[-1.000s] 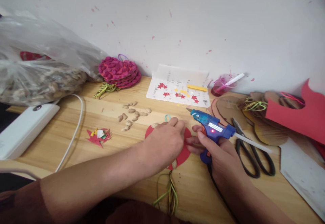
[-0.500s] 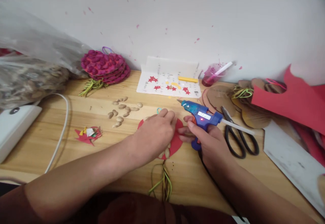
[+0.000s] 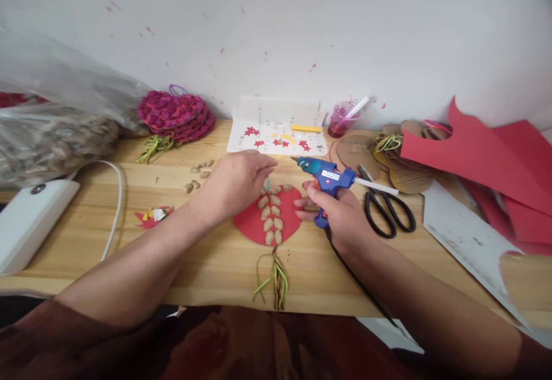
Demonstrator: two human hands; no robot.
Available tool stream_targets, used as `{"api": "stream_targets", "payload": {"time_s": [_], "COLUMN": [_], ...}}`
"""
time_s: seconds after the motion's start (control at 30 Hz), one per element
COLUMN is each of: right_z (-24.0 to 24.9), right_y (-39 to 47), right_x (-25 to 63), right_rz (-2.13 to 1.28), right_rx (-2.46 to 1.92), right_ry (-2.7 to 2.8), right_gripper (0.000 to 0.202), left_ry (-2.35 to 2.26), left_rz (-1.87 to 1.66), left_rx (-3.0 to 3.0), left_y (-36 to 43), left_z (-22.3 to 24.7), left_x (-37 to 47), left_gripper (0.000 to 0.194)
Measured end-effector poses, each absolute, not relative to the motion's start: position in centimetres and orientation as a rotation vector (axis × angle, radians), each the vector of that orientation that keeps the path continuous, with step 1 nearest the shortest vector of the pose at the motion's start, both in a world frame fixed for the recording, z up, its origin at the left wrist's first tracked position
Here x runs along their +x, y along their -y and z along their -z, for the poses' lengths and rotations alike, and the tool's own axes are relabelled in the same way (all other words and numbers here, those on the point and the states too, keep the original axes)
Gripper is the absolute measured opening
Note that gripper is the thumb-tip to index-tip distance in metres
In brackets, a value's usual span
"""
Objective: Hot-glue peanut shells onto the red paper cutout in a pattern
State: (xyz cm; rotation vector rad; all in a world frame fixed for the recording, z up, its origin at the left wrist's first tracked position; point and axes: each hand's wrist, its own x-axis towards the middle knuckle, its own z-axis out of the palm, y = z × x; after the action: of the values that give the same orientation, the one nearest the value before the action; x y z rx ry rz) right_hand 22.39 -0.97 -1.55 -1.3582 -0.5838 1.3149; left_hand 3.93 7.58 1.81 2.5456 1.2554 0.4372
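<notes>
My right hand (image 3: 340, 207) grips a blue glue gun (image 3: 325, 174) by its handle, with a white glue stick (image 3: 377, 185) out of its back and the nozzle pointing left. Over the upper left of a red disc (image 3: 248, 225), my left hand (image 3: 239, 181) has its fingers pressed together. Its fingertips are close to the nozzle; what they hold, if anything, is hidden. On the disc, peanuts (image 3: 267, 223) lie in paired rows down the middle, with another peanut (image 3: 287, 187) at the upper right. A green and brown tassel (image 3: 278, 282) hangs from the disc's near edge.
Loose peanuts (image 3: 192, 186) lie left of my left hand. Black-handled scissors (image 3: 388, 210) and red card (image 3: 466, 156) are at right. Behind stand a paper with stars (image 3: 254, 144) and a cup (image 3: 340, 121). A peanut bag (image 3: 56, 141) and white power box (image 3: 37, 219) are at left.
My left hand has lifted off the disc and moved up and left, uncovering the rows of peanuts. The glue gun stays in my right hand; the view has shifted slightly.
</notes>
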Motion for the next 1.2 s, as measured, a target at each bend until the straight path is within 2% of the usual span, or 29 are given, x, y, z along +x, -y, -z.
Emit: {"api": "stream_targets", "payload": {"time_s": [0.13,0.37,0.63,0.83,1.07,1.2], "right_z": [1.7,1.2,0.4,0.6,1.2,1.3], "right_y": [0.8,0.7,0.9,1.0,0.1,-0.3], "right_x": [22.7,23.0,23.2,23.2,23.5,23.9], "right_rz": [-1.298,-1.240,-1.206,-1.248,-1.348,-1.396], "right_rx": [-1.343,-1.340,-1.322,-1.328,-1.216,-1.174], "right_ry": [0.610,0.616,0.629,0.632,0.579,0.546], "right_gripper": [0.029,0.031,0.036,0.036,0.027,0.026], "left_ry": [-1.228,-1.313,-1.505,-1.383,-1.375,-1.379], "left_rz": [-0.452,-0.193,0.063,0.171,0.170,0.031], "left_rx": [2.509,2.395,2.419,2.330,2.209,2.313], "left_y": [-8.2,-9.3,-10.8,-10.7,-10.4,-10.5], "left_z": [-1.9,-3.0,-3.8,-4.0,-3.6,-3.5], "left_x": [3.5,3.0,1.2,1.3,1.9,1.6], "left_gripper": [0.028,0.023,0.041,0.042,0.039,0.031]}}
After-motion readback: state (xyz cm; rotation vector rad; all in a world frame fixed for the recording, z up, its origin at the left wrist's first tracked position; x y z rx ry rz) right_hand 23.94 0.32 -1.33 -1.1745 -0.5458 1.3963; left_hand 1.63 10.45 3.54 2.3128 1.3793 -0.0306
